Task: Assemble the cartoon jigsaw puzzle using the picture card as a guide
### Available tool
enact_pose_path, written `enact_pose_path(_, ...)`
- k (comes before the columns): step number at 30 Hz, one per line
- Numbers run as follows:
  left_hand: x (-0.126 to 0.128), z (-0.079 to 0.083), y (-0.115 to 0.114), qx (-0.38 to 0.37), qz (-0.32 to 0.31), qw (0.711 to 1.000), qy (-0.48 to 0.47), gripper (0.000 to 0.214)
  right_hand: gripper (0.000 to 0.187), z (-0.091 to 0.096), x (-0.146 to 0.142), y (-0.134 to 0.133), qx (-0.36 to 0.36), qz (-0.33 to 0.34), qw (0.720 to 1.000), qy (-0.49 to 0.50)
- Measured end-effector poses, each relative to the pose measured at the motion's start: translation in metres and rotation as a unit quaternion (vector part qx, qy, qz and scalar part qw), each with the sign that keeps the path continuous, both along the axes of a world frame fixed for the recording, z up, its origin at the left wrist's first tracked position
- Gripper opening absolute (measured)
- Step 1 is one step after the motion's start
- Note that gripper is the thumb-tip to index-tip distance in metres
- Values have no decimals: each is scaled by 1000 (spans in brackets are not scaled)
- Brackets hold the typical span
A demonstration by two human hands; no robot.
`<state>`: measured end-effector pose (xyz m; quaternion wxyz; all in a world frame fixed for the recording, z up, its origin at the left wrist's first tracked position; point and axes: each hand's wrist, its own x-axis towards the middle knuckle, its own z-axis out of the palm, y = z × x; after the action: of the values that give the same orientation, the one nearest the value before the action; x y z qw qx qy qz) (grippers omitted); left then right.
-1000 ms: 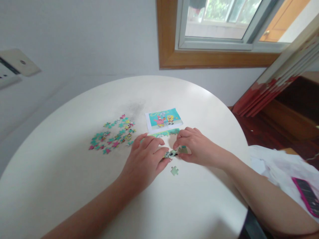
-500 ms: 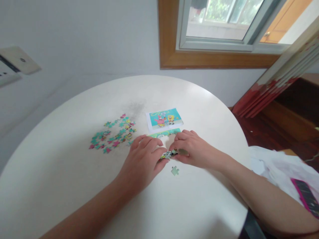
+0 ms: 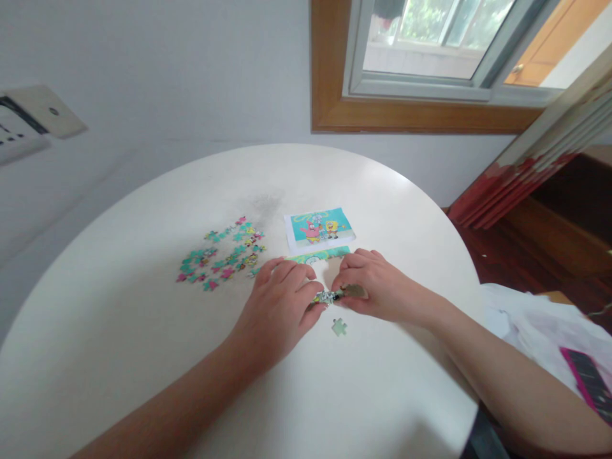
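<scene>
Both my hands pinch a small cluster of joined puzzle pieces point(image 3: 327, 297), held up and tilted above the table. My left hand point(image 3: 282, 299) is closed on its left end, thumb below and fingers above. At the right end, my right hand point(image 3: 370, 280) grips it, with a brown piece back showing beside the fingers. Just behind my hands lies a joined strip of puzzle point(image 3: 325, 255), teal and green, partly hidden by my fingers. A single pale green puzzle piece point(image 3: 339, 327) rests on the table in front of them.
Several loose puzzle pieces point(image 3: 224, 258) are spread on the left of the round white table point(image 3: 143, 344). A cartoon picture card point(image 3: 320, 228) lies behind the strip. At the right are white plastic bags point(image 3: 530, 319) and a pink-edged phone point(image 3: 588, 379). A window point(image 3: 425, 44) stands beyond.
The camera view has shifted slightly, so everything sits a little further right. My hands keep their grip on the joined pieces, with hardly any visible movement.
</scene>
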<state>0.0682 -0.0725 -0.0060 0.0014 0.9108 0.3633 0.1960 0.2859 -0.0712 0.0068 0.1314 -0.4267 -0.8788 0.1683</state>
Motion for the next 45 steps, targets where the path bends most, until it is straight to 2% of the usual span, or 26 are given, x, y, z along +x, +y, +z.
enact_pose_path(11, -1, -1, 0, 7, -2, 1000, -8, 7, 13, 10, 8, 1, 7, 1, 1000, 24)
enact_pose_path(25, 0, -2, 1, -10, -3, 1000, 0, 8, 14, -2, -1, 2, -1, 3, 1000, 26)
enact_pose_path(32, 0, 0, 1, -9, -7, 1000, -4, 8, 20, 10, 14, 7, 14, -25, 998, 55)
enact_pose_path(36, -1, 0, 1, -17, -7, 1000, -5, 8, 15, 15, 22, 9, 4, -22, 999, 48)
enact_pose_path(45, -4, 1, 2, -26, -6, 1000, -9, 11, 10, 6, 13, 8, -8, -10, 1000, 11)
